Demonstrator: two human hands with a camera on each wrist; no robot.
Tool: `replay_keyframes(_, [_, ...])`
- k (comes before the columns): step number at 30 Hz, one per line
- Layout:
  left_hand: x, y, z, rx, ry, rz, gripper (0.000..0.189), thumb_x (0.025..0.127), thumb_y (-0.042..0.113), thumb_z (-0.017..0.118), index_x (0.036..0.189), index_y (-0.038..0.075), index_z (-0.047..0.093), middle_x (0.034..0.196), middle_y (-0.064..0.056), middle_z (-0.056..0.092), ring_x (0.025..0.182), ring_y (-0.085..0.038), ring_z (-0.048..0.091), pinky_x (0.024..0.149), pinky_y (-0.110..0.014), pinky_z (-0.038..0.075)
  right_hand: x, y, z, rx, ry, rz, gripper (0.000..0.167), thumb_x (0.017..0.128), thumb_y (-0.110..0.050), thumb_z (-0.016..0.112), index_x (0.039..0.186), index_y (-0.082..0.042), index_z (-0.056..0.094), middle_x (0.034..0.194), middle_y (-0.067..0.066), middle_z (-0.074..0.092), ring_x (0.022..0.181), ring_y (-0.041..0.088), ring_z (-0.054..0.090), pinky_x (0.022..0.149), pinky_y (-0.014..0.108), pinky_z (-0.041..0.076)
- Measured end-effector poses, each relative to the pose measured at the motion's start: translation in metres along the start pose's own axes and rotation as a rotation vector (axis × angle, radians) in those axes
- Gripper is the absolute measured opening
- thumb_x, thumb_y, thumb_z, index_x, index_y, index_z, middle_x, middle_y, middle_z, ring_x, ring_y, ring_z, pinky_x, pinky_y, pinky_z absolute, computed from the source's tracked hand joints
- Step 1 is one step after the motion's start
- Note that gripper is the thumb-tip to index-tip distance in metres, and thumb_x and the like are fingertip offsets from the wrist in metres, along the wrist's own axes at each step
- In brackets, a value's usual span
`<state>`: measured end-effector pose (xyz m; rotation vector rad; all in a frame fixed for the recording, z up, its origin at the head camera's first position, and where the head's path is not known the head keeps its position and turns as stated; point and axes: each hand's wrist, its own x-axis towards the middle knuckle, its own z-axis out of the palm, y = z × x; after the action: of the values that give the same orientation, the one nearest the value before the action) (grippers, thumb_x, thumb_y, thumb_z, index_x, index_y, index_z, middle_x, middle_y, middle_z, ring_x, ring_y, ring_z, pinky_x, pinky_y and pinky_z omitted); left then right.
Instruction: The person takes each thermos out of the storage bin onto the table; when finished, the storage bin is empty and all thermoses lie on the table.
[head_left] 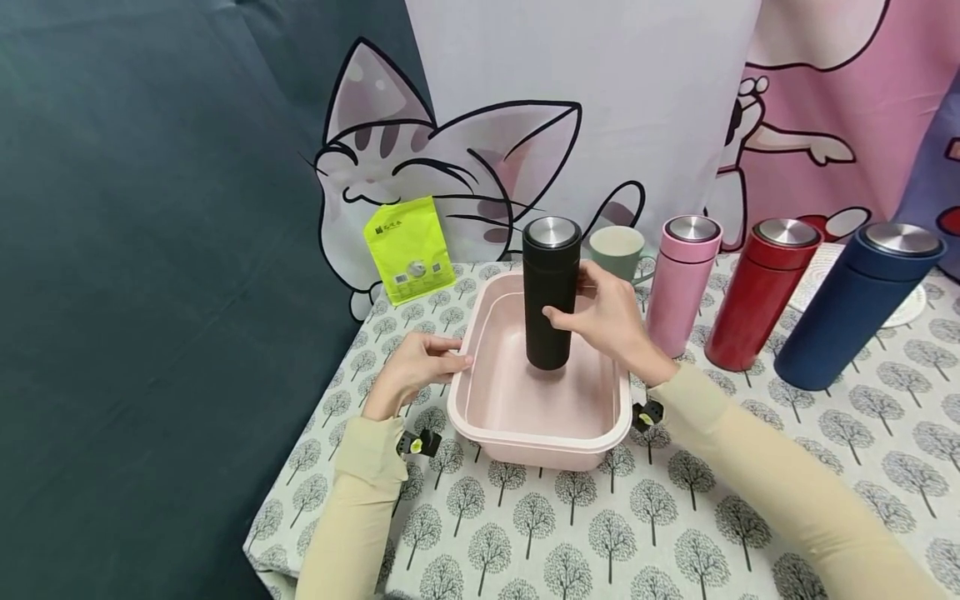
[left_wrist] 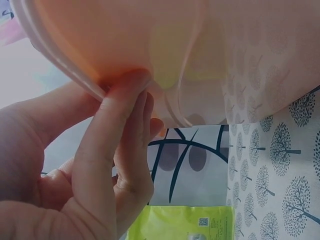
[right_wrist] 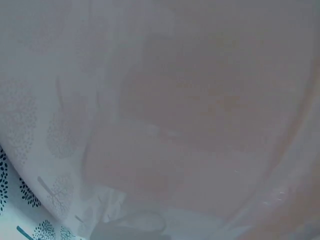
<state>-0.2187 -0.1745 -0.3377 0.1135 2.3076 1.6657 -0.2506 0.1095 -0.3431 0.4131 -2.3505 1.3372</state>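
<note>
A black thermos (head_left: 546,292) with a steel-topped lid stands upright inside a pale pink plastic basin (head_left: 517,447). Whether its base touches the basin floor, I cannot tell. My right hand (head_left: 606,321) grips the thermos from the right, thumb across its front, the other fingers partly hidden behind it. On the left side, my left hand (head_left: 420,371) pinches the basin's rim between thumb and fingers. The left wrist view shows this pinch of the left hand (left_wrist: 107,150) close up. In the right wrist view, the basin's glossy outer wall (right_wrist: 175,100) fills most of the picture, hiding the hand.
Right of the basin stand a pink thermos (head_left: 681,287), a red thermos (head_left: 761,296) and a blue thermos (head_left: 855,308). A green mug (head_left: 617,252) is behind the basin. The lime-green pouch (head_left: 408,252) stands at the back left, near the edge of the tree-patterned tablecloth (head_left: 450,533).
</note>
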Motion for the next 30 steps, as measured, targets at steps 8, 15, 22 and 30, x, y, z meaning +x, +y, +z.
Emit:
replay_keyframes(8, [0.000, 0.000, 0.001, 0.004, 0.013, -0.009, 0.043, 0.086, 0.002, 0.072, 0.124, -0.013, 0.059, 0.121, -0.031, 0.063, 0.087, -0.028, 0.074, 0.082, -0.036, 0.062, -0.009, -0.008, -0.016, 0.005, 0.058, -0.038, 0.059, 0.070, -0.019, 0.087, 0.122, -0.004, 0.062, 0.108, 0.015, 0.072, 0.101, 0.029, 0.067, 0.092, 0.044, 0.054])
replay_keyframes(15, [0.000, -0.001, 0.002, -0.001, 0.012, -0.002, 0.042, 0.086, 0.002, 0.071, 0.124, -0.013, 0.058, 0.120, -0.031, 0.063, 0.083, -0.024, 0.074, 0.082, -0.036, 0.062, -0.013, -0.017, -0.030, 0.043, 0.112, -0.094, 0.053, 0.070, -0.009, 0.086, 0.117, -0.003, 0.063, 0.104, 0.014, 0.073, 0.097, 0.029, 0.070, 0.087, 0.029, 0.057])
replay_keyframes(22, [0.000, -0.001, 0.003, 0.002, 0.012, 0.001, 0.042, 0.086, 0.003, 0.072, 0.124, -0.012, 0.059, 0.118, -0.031, 0.064, 0.084, -0.025, 0.074, 0.082, -0.036, 0.062, -0.017, -0.021, -0.044, 0.106, 0.139, -0.190, 0.056, 0.067, 0.002, 0.085, 0.118, -0.003, 0.063, 0.104, 0.010, 0.074, 0.091, 0.010, 0.070, 0.086, 0.011, 0.054])
replay_keyframes(30, [0.000, -0.001, 0.002, 0.014, 0.017, -0.001, 0.041, 0.087, 0.004, 0.072, 0.123, -0.012, 0.060, 0.121, -0.030, 0.063, 0.083, -0.024, 0.074, 0.083, -0.037, 0.062, -0.020, -0.029, -0.057, 0.187, 0.155, -0.241, 0.063, 0.064, 0.013, 0.083, 0.121, -0.003, 0.063, 0.108, 0.012, 0.071, 0.091, -0.001, 0.066, 0.090, 0.016, 0.056])
